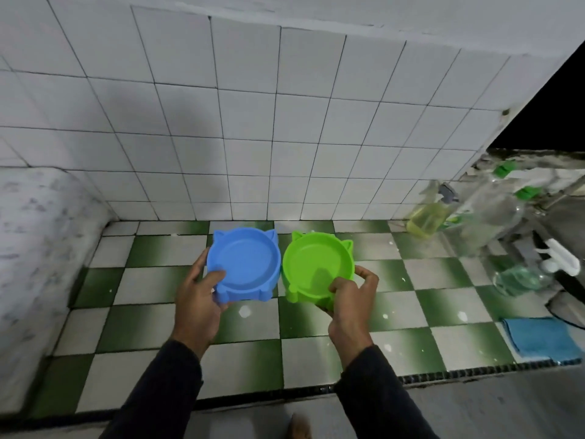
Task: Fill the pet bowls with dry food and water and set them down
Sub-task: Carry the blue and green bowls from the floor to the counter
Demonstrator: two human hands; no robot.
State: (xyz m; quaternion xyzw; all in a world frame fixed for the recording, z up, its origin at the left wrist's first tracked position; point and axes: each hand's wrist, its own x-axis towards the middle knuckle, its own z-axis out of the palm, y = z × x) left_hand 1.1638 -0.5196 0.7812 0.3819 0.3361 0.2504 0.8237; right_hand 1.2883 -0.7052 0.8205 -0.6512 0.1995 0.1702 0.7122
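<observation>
My left hand grips blue bowl, right hand grips green bowl, both empty, above checkered counter; one-sided hold could tip either.

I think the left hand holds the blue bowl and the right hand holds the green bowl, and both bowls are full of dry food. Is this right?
Not quite. In the head view the left hand holds the blue bowl and the right hand holds the green bowl, but both bowls are empty.

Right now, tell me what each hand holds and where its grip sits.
Left hand holds the blue bowl at its near-left rim; right hand holds the green bowl at its near-right rim.
</observation>
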